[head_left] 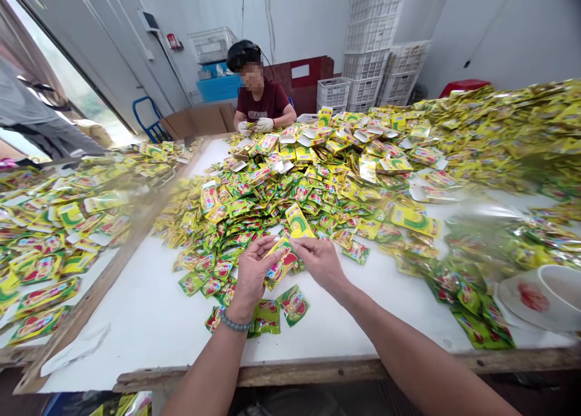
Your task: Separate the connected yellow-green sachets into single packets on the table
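My left hand (251, 274) and my right hand (320, 260) meet over the white table (149, 310), both pinching a small stack of yellow-green sachets (280, 260). The left hand cups the stack from below, and a bead bracelet sits on that wrist. The right hand's fingers press its upper edge. Just beyond stands a yellow folded carton (298, 221). A few loose green sachets (293, 304) lie under my hands, and a big heap of sachets (290, 189) spreads behind them.
A person in a dark red shirt and white gloves (259, 101) works at the far end. Sachet piles fill a left tray (54, 234) and the right side (499, 137). White crates (372, 40) stack at the back wall. A white roll (544, 295) lies right.
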Motion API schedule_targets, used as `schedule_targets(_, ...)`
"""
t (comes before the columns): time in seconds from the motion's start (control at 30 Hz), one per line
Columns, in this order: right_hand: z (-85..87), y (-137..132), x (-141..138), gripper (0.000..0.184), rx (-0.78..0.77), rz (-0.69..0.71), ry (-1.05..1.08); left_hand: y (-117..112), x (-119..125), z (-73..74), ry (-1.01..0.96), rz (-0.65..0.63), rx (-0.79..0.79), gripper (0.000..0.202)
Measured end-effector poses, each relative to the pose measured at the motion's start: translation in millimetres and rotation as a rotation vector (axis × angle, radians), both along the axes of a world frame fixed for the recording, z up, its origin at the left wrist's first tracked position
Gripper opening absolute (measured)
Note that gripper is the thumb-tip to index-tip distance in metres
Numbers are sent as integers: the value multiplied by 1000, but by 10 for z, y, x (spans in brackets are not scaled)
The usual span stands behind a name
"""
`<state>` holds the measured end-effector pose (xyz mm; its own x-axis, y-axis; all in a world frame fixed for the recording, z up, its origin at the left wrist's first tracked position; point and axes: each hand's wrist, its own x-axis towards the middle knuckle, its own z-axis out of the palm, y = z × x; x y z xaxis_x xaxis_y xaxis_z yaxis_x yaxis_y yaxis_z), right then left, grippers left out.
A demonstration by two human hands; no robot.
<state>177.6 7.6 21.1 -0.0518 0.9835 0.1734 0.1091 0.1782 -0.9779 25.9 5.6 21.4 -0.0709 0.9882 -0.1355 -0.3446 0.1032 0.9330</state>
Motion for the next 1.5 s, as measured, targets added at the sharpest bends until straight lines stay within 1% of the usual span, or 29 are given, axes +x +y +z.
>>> schedule_targets(0.07,-24,-69,-75,27,170,-59,-152,3,-5,-7,-37,28,-25,47)
schedule_targets(0.1,-39,-104,-120,29,231,-80,-197,7,-13,-12,-61,37,-37,47)
schedule_targets(0.17,-69,-159,-207,33,280,-102,-224,24,-39,-18,-108,42,-50,49)
schedule_targets(0.2,-82,-175,-243,33,265,-106,-209,35,-54,-17,-131,44,-48,50)
schedule_targets(0.27,-104,-170,-288,33,173,-92,-115,58,-77,-9,-181,67,-20,53)
schedule_targets(0.37,-125,-88,-275,41,-8,-83,133,77,-72,-2,-231,115,6,59)
schedule_targets(0.43,-135,-17,-227,51,-66,-67,237,68,-40,-15,-204,80,-18,61)
schedule_targets(0.47,-139,13,-199,53,-70,-52,239,59,-19,-25,-181,49,-29,61)
schedule_targets(0.53,-151,51,-156,52,-36,-35,146,39,20,-46,-152,13,-31,57)
schedule_targets(0.6,-169,62,-138,46,16,-69,7,23,42,-58,-158,35,-15,52)
schedule_targets(0.67,-194,60,-143,44,48,-96,-81,15,44,-61,-165,67,1,49)
schedule_targets(0.73,-220,63,-158,45,55,-75,-89,13,36,-59,-149,58,5,51)
schedule_targets(0.83,-242,80,-177,49,63,-42,-48,13,26,-63,-86,35,15,56)
schedule_targets(0.9,-237,93,-181,49,68,-30,-61,11,23,-67,-70,53,11,56)
schedule_targets(1.0,-230,126,-147,45,108,4,-149,4,-4,-43,-76,103,2,53)
schedule_targets(1.07,-253,176,-80,44,192,-39,-244,-8,-65,14,-35,125,38,49)
schedule_targets(1.13,-311,261,16,46,299,-177,-373,-41,-179,111,49,148,79,45)
schedule_targets(1.23,-435,415,145,46,430,-383,-567,-176,-457,304,204,192,117,42)
schedule_targets(1.3,-510,484,194,46,446,-471,-715,-343,-699,425,310,241,125,41)
schedule_targets(1.33,-542,502,208,45,436,-488,-790,-448,-835,474,357,271,121,41)
schedule_targets(1.4,-597,521,224,43,415,-466,-913,-698,-1139,537,451,345,99,42)
schedule_targets(1.47,-649,543,232,41,396,-415,-976,-1010,-1497,542,574,432,46,45)
schedule_targets(1.5,-672,561,234,40,379,-392,-985,-1195,-1700,521,662,488,5,46)
